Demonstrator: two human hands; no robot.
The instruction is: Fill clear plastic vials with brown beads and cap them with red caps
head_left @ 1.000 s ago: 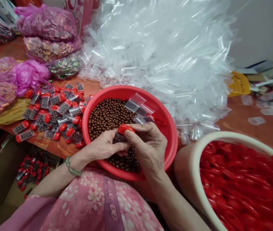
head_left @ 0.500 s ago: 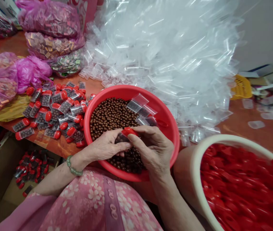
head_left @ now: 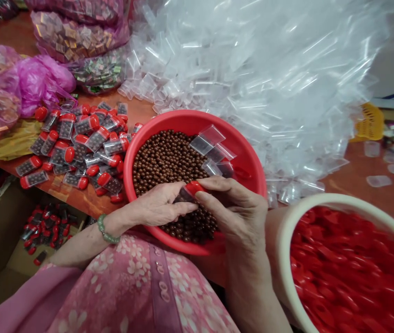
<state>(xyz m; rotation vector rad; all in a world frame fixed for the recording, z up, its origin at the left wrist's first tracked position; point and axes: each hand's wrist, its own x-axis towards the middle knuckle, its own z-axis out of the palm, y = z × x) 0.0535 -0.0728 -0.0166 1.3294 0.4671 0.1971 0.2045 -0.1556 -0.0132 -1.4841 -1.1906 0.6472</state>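
Above the red bowl (head_left: pixel 197 114), my left hand (head_left: pixel 153 203) is closed around a small clear plastic container (head_left: pixel 182 195) with dark contents. A red cap (head_left: pixel 194 187) sits at the container's right end, pinched between the thumb and fingers of my right hand (head_left: pixel 243 208). Whether the cap is fully seated I cannot tell. Beneath both hands lie many small brown balls (head_left: pixel 162 157). Several clear plastic containers (head_left: pixel 211 135) rest in the bowl's right half, beyond my right fingers.
Capped, filled containers (head_left: pixel 82 125) are heaped left of the bowl, and more lie in a cardboard box (head_left: pixel 16 273) below. A huge pile of clear containers (head_left: pixel 252 69) spreads behind. At right stands a cream bucket (head_left: pixel 283 240) of red caps. Pink bags (head_left: pixel 44 78) occupy the left back.
The view has shifted slightly, so the bags and containers at the left back appear higher. Both hands keep the same hold on the container and cap.
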